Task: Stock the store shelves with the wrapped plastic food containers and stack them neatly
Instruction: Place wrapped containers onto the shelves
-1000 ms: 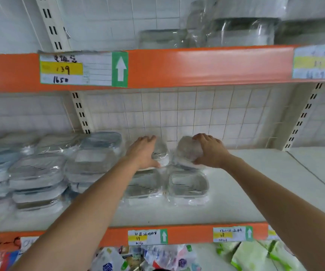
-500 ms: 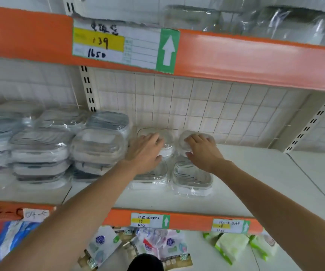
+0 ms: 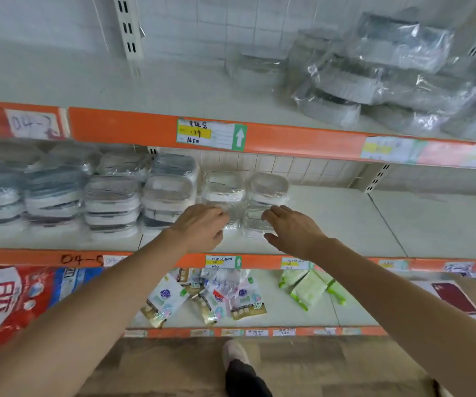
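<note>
A person's left hand and right hand hover over the middle shelf, fingers loosely spread, holding nothing. Four wrapped containers sit just beyond them in two short rows, beside taller stacks. The slick wrap could let a stacked container slide off if nudged.
</note>
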Demonstrator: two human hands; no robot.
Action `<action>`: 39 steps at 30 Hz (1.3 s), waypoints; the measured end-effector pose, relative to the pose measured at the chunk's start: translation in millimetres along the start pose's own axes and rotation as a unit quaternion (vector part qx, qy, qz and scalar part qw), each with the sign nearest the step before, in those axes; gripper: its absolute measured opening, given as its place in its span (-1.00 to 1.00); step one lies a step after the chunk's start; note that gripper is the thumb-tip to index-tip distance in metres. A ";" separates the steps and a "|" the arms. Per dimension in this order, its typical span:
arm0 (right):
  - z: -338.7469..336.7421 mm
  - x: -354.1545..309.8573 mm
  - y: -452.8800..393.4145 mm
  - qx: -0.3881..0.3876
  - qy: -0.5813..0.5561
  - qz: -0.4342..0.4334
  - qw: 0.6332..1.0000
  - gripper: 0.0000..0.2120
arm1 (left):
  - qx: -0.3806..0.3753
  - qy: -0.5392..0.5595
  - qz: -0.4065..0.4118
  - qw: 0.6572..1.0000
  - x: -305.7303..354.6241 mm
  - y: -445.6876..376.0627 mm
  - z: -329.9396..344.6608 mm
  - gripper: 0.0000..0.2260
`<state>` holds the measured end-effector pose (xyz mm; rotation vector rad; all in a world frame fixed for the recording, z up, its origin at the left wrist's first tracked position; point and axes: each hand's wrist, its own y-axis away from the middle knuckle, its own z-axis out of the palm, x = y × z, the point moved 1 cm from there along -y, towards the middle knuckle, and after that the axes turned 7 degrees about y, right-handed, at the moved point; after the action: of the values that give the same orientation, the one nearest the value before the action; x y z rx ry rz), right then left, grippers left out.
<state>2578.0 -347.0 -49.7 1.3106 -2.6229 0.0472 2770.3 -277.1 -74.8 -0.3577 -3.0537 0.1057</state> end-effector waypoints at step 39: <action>-241.5 216.3 0.4 0.089 -0.096 0.210 0.969 -0.07 | 0.086 0.097 -0.142 0.981 99.5 -202.1 -243.1 -0.08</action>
<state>2492.9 -487.8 229.7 0.8146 -3.0806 0.2362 2645.2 -435.4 188.2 0.0750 -2.8375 0.2966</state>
